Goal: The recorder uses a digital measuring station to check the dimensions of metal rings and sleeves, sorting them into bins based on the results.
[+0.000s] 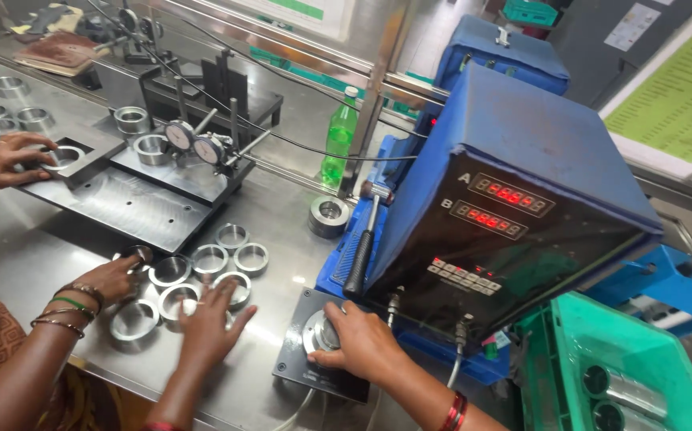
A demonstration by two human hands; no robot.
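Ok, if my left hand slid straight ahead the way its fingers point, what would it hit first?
Left hand would meet the metal ring at its fingertips first, probably touching already; more rings lie beyond.

A factory inspection bench — steel worktable (35, 239), machined metal rings (210, 259), dial gauges (194, 142) and a digital measuring unit (497, 231).

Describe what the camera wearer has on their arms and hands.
Both hands are bare, without gloves or visible sleeves. The right hand wears stacked red bangles at the wrist; the left hand shows a sliver of red at the frame's bottom edge. The green and gold bangles are a co-worker's.
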